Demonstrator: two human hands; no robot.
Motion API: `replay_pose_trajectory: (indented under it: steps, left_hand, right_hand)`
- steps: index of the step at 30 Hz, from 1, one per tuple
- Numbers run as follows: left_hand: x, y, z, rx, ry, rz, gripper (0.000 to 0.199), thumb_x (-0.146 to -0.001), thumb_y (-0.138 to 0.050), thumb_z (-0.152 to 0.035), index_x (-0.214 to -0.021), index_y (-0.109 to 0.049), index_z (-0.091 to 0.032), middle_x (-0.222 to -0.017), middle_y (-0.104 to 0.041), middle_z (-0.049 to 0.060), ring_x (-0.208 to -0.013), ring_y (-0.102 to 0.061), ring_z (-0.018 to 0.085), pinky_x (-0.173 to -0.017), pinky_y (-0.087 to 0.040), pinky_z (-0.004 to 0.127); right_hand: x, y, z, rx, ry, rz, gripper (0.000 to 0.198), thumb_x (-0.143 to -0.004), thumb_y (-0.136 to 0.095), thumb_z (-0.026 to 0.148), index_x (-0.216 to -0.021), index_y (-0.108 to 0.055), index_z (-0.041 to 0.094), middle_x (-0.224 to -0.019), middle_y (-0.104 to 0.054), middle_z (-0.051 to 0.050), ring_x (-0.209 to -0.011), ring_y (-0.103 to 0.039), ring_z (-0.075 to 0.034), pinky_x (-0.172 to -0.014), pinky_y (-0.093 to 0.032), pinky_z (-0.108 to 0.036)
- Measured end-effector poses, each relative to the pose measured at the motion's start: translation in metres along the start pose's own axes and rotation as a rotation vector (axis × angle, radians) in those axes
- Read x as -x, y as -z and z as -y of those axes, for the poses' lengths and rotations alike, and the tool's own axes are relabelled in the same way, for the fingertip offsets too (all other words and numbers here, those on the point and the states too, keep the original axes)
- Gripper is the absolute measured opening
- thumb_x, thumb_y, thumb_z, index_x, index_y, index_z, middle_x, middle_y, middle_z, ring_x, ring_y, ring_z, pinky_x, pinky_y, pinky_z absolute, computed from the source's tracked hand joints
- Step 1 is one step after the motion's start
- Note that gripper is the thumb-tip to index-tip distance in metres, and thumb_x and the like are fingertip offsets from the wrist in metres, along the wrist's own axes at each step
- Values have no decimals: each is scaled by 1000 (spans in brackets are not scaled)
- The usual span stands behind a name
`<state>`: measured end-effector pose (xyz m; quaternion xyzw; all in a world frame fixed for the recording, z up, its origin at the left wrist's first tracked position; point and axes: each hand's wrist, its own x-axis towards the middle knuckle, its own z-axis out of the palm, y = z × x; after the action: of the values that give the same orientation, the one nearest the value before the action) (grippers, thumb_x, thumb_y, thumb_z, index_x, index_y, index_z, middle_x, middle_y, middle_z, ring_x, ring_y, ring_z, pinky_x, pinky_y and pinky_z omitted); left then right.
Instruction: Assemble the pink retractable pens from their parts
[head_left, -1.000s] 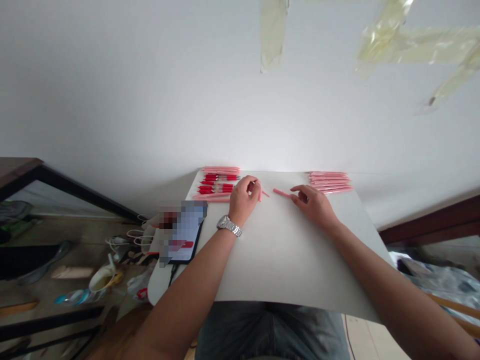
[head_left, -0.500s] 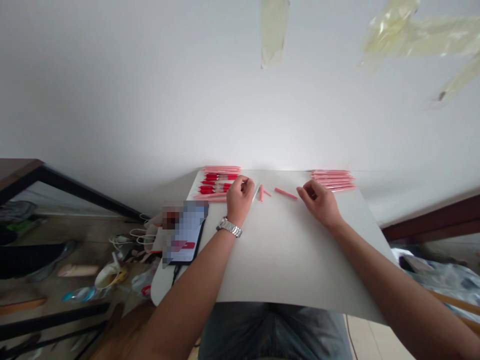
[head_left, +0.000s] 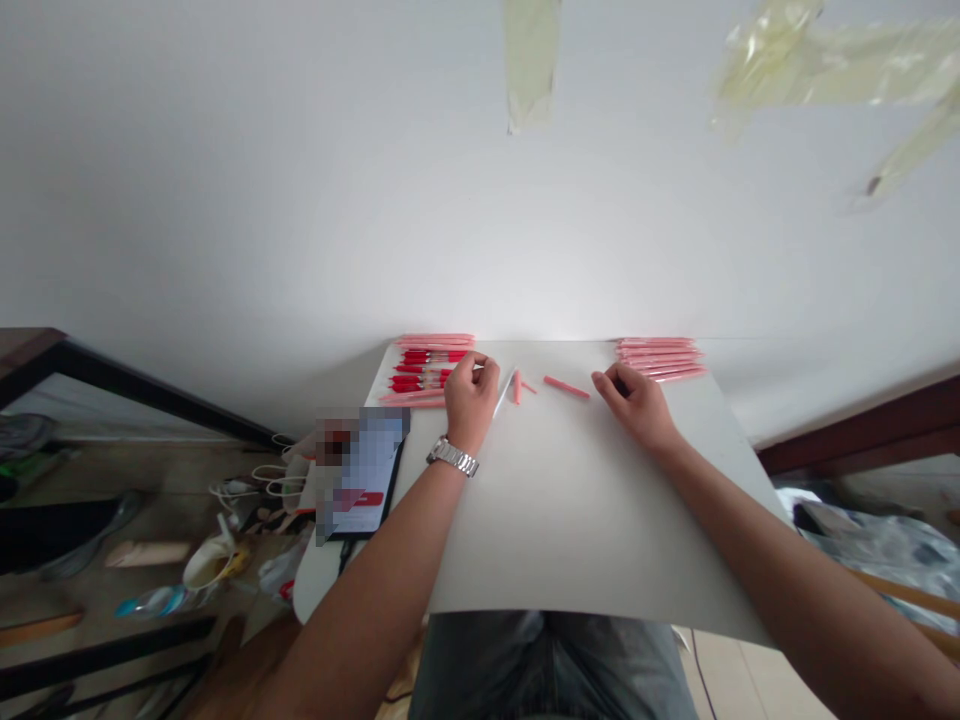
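My left hand (head_left: 470,395), with a metal watch at the wrist, rests on the white table (head_left: 570,530) with its fingers curled in. Nothing shows in it. Just right of it lies a thin clear refill (head_left: 504,393), slanted. Beside that are a short pink pen piece (head_left: 517,387) and a tiny pink bit (head_left: 529,388). Further right lies a longer pink pen barrel (head_left: 566,386), apart from both hands. My right hand (head_left: 636,400) rests near the barrel's right end, fingers loosely curled and thumb forward, with nothing visible in it.
Pink pens (head_left: 435,341) and red pens (head_left: 420,380) lie in rows at the back left. More pink pens (head_left: 660,358) are stacked at the back right against the wall. A phone (head_left: 367,480) with a cable lies at the left edge. Clutter covers the floor left.
The view has shifted slightly, so everything sits a little further left. Both hands keep their places on the table, and the pen pieces lie as before.
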<state>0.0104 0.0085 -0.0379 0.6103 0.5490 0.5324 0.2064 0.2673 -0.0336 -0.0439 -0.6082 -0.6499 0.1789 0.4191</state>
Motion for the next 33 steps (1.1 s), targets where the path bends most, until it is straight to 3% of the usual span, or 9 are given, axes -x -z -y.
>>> replay_pose_trajectory:
  steps: [11,18,25,33]
  left_hand:
    - [0,-1,-2,13,-7,11,19,-91,-56,-26,-73,-55,-20,-57,-47,-5,-52,-42,10,-53,-29,23]
    - [1,-2,-3,9,-15,19,19,-92,-57,-27,-74,-55,-20,-58,-50,-5,-52,-43,10,-53,-29,24]
    - [2,-4,-4,15,-51,49,22,-94,-55,-29,-74,-53,-21,-59,-46,-5,-52,-40,10,-53,-28,24]
    - [5,-5,-9,-48,-74,95,22,-96,-55,-31,-76,-53,-21,-58,-46,-6,-53,-42,10,-54,-29,25]
  right_hand:
    - [0,-1,2,-7,13,52,41,-97,-58,51,-71,-51,21,-61,-43,4,-58,-40,-12,-56,-31,-29]
    - [-4,2,-4,124,216,90,20,-95,-62,41,-99,-70,23,-82,-61,-2,-71,-53,-17,-67,-43,-31]
    - [-5,-1,-14,198,237,40,24,-93,-67,37,-112,-74,25,-92,-65,-6,-81,-60,-21,-76,-50,-36]
    - [-4,-4,-13,229,241,82,25,-93,-68,37,-113,-77,24,-95,-66,-7,-84,-64,-22,-76,-51,-37]
